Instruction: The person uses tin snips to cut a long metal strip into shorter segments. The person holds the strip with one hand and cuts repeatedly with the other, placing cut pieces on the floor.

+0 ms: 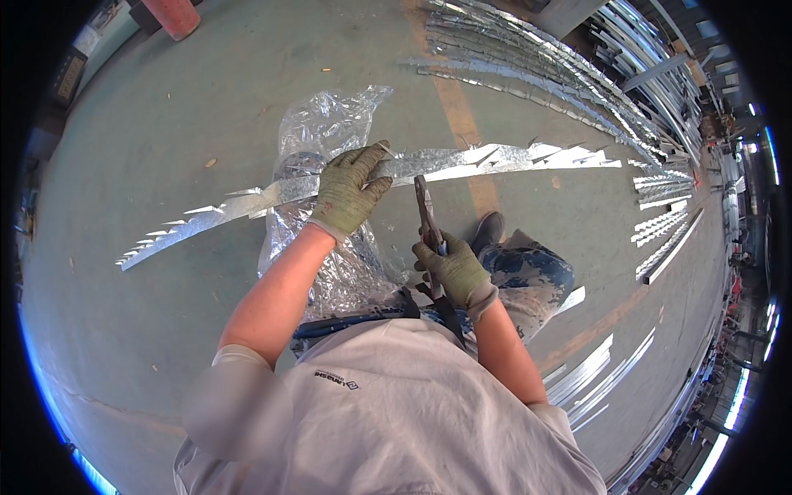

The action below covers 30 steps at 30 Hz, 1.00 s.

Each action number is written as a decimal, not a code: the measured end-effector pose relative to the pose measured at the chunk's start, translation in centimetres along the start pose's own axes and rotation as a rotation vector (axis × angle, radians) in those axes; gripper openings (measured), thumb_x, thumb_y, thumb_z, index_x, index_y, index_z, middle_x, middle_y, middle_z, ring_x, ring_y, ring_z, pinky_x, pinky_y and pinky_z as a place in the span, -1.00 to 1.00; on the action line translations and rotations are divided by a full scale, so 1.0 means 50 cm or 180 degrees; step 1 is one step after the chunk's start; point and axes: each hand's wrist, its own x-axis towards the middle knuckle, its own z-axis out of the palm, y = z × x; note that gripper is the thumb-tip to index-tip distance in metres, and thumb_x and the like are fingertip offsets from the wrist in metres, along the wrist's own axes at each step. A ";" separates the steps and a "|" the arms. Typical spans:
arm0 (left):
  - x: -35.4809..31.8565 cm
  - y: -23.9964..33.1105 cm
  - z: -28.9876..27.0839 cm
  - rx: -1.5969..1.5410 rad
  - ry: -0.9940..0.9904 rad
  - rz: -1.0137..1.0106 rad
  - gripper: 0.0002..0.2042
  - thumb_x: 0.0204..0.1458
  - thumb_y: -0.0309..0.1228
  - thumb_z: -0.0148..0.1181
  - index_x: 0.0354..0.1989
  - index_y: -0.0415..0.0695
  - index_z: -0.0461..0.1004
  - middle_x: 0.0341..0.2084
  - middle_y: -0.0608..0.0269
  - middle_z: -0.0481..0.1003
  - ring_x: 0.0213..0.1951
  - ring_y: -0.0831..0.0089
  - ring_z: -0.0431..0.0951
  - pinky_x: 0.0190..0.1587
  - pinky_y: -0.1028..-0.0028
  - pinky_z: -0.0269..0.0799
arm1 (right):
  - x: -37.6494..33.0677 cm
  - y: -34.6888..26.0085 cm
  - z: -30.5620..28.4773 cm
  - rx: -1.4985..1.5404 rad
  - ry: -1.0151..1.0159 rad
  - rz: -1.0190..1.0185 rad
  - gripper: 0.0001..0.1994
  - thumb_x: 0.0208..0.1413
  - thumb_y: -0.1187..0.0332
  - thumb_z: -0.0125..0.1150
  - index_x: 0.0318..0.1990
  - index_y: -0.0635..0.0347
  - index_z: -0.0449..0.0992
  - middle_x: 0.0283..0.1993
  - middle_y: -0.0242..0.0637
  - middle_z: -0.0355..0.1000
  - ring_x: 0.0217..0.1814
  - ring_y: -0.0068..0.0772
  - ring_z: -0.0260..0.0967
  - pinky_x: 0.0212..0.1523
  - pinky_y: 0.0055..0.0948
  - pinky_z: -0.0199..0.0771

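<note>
Long silvery metal strip (429,162) running crosswise under the left hand (351,186), sticking out well to either side of it. Shiny, mottled grey with bright white glints, pretty even along the near edge but jagged as heck on the far one: pointy slivers slanting like saw teeth, out toward both ends. Gloved fingers of that hand over the far edge, thumb poking right, so holding the strip mid-length; can't tell how tightly. Right hand (454,271), gloved too, wrapped around a hand tool (426,206), pliers or snips, can't tell which, head up by the strip's near edge. Crinkly clear plastic film (330,256) beneath the left hand, spreading both beyond and nearer. Dark boot (488,233) just past the right one. Far off to the upper right of both, more spiky lengths (528,49) on the greenish floor (231,115).
</note>
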 end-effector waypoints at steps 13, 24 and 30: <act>-0.001 0.000 0.003 0.0036 -0.0033 -0.0061 -0.43 0.21 -0.38 0.58 0.43 -0.05 0.69 0.27 0.07 0.75 0.25 -0.01 0.74 0.40 0.07 0.64 | 0.044 0.051 0.004 -0.0246 0.0378 -0.0446 -0.54 0.50 0.02 0.44 0.26 0.21 0.63 -0.27 -0.24 0.61 -0.40 -0.42 0.52 -0.32 -0.24 0.58; -0.001 0.008 0.003 0.0086 -0.0018 -0.0050 -0.46 0.19 -0.41 0.59 0.39 -0.06 0.71 0.27 0.08 0.75 0.24 -0.02 0.75 0.37 0.08 0.66 | 0.067 0.088 0.008 -0.1014 0.0970 -0.0827 -0.35 0.50 -0.08 0.38 0.52 0.18 0.57 0.07 0.20 0.77 0.14 0.25 0.78 0.19 -0.02 0.71; 0.000 0.009 0.004 0.0034 0.0017 -0.0101 -0.46 0.18 -0.40 0.59 0.39 -0.04 0.71 0.27 0.11 0.75 0.24 0.00 0.74 0.40 0.08 0.64 | 0.063 0.077 0.013 -0.1077 0.0978 -0.0710 -0.35 0.47 0.03 0.34 0.62 0.04 0.50 0.15 0.26 0.74 0.22 0.29 0.75 0.23 0.04 0.69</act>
